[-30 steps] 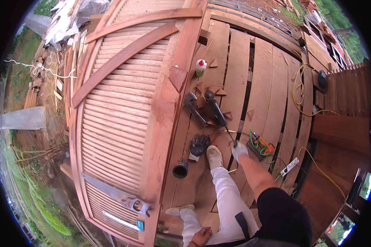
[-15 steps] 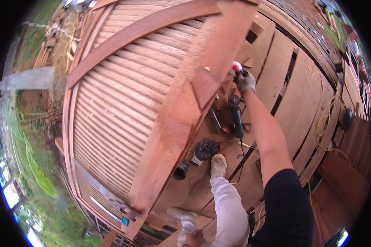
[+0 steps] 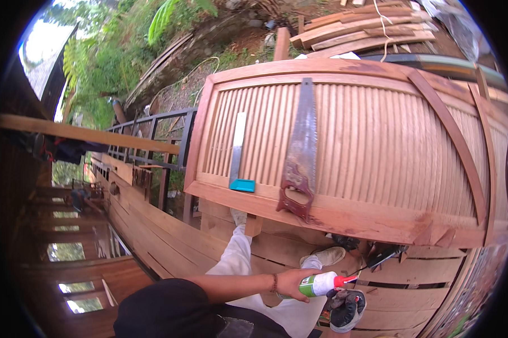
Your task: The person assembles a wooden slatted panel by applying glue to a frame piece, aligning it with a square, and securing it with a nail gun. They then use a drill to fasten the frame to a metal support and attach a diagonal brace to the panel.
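Squeeze bottle [image 3: 320, 284], at our gloved right hand [image 3: 347, 310] half a second ago, is now gripped by its base in our bare left hand [image 3: 293, 284], short of the louvered door's [image 3: 372, 158] near edge, apparently passed across and ready, though we cannot tell the right hand's grip.

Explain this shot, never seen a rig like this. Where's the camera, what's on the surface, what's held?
There's no machine: these are a person's own hands. A fisheye camera on the head, the left of two, looks down, so straight edges bend. Before the person lies a slatted wooden panel, bearing a handsaw, a square with a teal handle and, toward the right end, wooden strips. The bare left hand holds a white-and-green bottle, its red nozzle pointing right. The gloved right hand is close by; whether it grips anything is unclear.
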Tool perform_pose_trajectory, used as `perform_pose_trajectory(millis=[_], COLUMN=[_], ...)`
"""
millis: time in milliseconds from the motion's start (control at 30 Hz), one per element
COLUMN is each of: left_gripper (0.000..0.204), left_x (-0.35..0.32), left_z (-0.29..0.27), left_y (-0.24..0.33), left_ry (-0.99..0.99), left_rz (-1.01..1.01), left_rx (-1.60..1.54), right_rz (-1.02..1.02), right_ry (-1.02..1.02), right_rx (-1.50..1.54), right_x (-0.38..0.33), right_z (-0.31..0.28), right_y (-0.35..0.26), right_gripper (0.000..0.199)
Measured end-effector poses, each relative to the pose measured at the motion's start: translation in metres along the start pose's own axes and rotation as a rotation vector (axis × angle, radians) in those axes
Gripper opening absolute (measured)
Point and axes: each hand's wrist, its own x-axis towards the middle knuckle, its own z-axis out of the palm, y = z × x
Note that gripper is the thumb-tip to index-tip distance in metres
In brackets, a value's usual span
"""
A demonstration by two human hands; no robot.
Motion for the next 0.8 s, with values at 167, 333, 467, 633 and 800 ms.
perform_pose_trajectory(millis=[167, 333, 467, 633, 800], left_gripper=[0.07, 0.039, 0.038, 0.042, 0.059], left_x=[-0.062, -0.11, -0.151, -0.189, -0.178], left_z=[-0.074, -0.152, -0.228, -0.372, -0.5], left_y=[-0.003, -0.055, -0.068, -0.057, -0.105], left_ry=[-0.003, -0.003, -0.167, -0.149, 1.162], left_rz=[-0.185, -0.341, -0.276, -0.209, -0.076], left_rx=[-0.382, -0.839, -0.858, -0.426, 0.507], right_rz=[-0.117, -0.635, -0.818, -0.678, -0.267], right_ry=[-0.072, -0.805, -0.968, -0.733, -0.281], right_rx=[-0.157, -1.52, -1.658, -1.446, -1.219], right_x=[0.042, 0.054, 0.06, 0.076, 0.096], right_z=[0.122, 0.249, 0.294, 0.374, 0.381], right_y=[0.017, 0.038, 0.104, 0.147, 0.197], right_gripper=[0.041, 0.065, 0.061, 0.086, 0.083])
